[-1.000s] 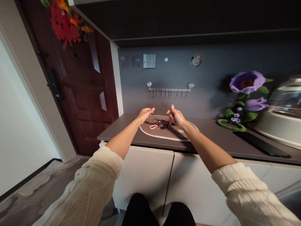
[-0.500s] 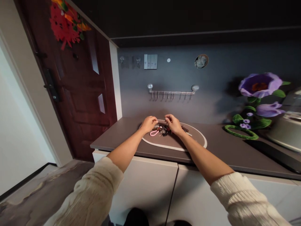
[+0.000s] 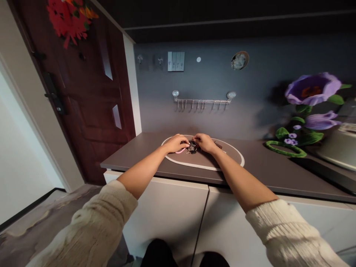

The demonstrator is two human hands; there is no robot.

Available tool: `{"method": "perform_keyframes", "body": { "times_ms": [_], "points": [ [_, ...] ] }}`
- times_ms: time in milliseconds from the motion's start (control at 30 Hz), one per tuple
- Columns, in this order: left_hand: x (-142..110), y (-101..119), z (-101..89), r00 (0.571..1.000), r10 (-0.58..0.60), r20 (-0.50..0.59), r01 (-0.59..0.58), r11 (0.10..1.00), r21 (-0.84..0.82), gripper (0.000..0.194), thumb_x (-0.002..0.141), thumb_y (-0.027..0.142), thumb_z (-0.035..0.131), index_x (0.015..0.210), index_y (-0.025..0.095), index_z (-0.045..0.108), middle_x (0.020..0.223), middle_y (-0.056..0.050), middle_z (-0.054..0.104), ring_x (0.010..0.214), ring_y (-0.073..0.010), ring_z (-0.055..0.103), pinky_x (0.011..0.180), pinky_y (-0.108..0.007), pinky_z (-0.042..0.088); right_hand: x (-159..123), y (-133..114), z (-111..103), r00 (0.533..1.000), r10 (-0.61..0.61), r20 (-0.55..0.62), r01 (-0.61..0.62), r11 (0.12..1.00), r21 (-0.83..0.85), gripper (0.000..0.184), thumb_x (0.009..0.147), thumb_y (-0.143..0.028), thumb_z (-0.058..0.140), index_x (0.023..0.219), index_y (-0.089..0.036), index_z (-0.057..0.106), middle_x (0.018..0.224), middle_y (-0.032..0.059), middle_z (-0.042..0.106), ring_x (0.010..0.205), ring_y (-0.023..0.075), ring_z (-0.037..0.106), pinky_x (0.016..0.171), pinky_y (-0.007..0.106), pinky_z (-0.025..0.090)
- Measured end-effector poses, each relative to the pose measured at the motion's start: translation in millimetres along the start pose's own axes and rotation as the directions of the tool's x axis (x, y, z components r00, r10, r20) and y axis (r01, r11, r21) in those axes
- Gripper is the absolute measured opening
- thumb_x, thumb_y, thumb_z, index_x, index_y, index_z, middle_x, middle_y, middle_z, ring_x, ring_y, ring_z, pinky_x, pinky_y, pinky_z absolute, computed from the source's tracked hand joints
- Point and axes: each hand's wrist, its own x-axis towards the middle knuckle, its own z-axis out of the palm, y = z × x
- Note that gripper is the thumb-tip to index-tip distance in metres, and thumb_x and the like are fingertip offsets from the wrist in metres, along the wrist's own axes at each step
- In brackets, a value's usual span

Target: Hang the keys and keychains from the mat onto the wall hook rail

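Note:
A bunch of keys (image 3: 191, 148) with a pink loop and dark charms lies on an oval brown mat with a white rim (image 3: 233, 162) on the dark counter. My left hand (image 3: 175, 143) rests on the left side of the bunch, fingers curled over the pink loop. My right hand (image 3: 204, 142) is curled on the right side of the bunch, fingertips pinched at the keys. The two hands almost touch. What each finger grips is partly hidden.
A chrome hook rail (image 3: 202, 101) hangs on the grey wall above the mat, with light switches (image 3: 175, 61) higher up. Purple fabric flowers (image 3: 311, 107) and a domed appliance (image 3: 338, 144) stand at the right. A dark red door (image 3: 78, 92) is at the left.
Both hands came down from above the mat onto the key bunch and moved closer together. The view shifted slightly.

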Motion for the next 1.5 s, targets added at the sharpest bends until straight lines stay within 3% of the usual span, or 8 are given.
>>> {"method": "perform_keyframes", "body": {
  "times_ms": [200,300,433,733,1100,1500],
  "points": [
    [1.4,-4.3,3.6,0.999,-0.012,-0.042,0.014,0.999,0.042,0.012,0.074,0.029,0.057,0.080,0.019,0.061,0.085,0.000,0.063,0.084,-0.0151,0.051,0.080,-0.027,0.037,1.2,-1.6,1.1,0.997,-0.059,0.050,0.060,0.998,-0.015,0.018,0.078,-0.016,0.047,0.080,-0.014,0.065,0.078,0.0055,0.066,0.069,0.0117,0.054,0.068,0.020,0.037],
    [1.7,-5.2,4.3,0.995,-0.072,-0.072,0.075,0.996,0.043,0.011,0.074,0.028,0.056,0.080,0.020,0.059,0.085,0.000,0.062,0.084,-0.0151,0.051,0.077,-0.026,0.038,1.9,-2.8,1.2,0.996,-0.064,0.069,0.065,0.998,-0.010,0.017,0.077,-0.016,0.048,0.081,-0.014,0.065,0.081,0.0057,0.066,0.071,0.0117,0.054,0.068,0.020,0.037],
    [2.2,-3.5,2.8,0.981,-0.152,-0.122,0.159,0.986,0.057,0.010,0.076,0.028,0.053,0.082,0.020,0.057,0.084,0.000,0.062,0.082,-0.0151,0.052,0.074,-0.026,0.038,2.1,-4.9,0.7,0.997,-0.038,0.071,0.039,0.999,-0.016,0.018,0.077,-0.018,0.047,0.082,-0.015,0.064,0.078,0.0041,0.065,0.069,0.0114,0.053,0.065,0.020,0.037],
    [2.8,-1.2,0.5,0.956,-0.214,-0.202,0.221,0.975,0.011,0.007,0.076,0.024,0.053,0.080,0.019,0.055,0.082,0.001,0.061,0.077,-0.0131,0.051,0.072,-0.025,0.037,1.2,-13.4,-2.6,0.997,0.035,0.064,-0.036,0.999,0.004,0.018,0.073,-0.020,0.050,0.085,-0.017,0.063,0.078,0.0025,0.065,0.067,0.0117,0.053,0.065,0.021,0.037],
    [1.6,1.9,-2.2,0.916,-0.280,-0.288,0.276,0.960,-0.055,0.008,0.073,0.021,0.055,0.082,0.020,0.056,0.078,0.002,0.062,0.076,-0.0116,0.053,0.074,-0.024,0.039,2.6,-12.2,3.4,0.998,0.013,-0.058,0.001,0.970,0.245,0.013,0.074,-0.028,0.050,0.076,-0.016,0.054,0.062,-0.0008,0.056,0.059,0.0105,0.047,0.058,0.022,0.037],
    [2.7,11.8,-9.1,0.935,-0.194,-0.296,0.210,0.977,0.023,0.017,0.078,0.029,0.049,0.081,0.020,0.063,0.086,-0.001,0.065,0.084,-0.0160,0.053,0.081,-0.029,0.039,7.1,-11.3,7.3,0.980,-0.028,-0.196,0.088,0.948,0.305,0.016,0.076,-0.032,0.047,0.077,-0.017,0.053,0.066,-0.0001,0.055,0.064,0.0117,0.047,0.061,0.024,0.038]
  ]
}}
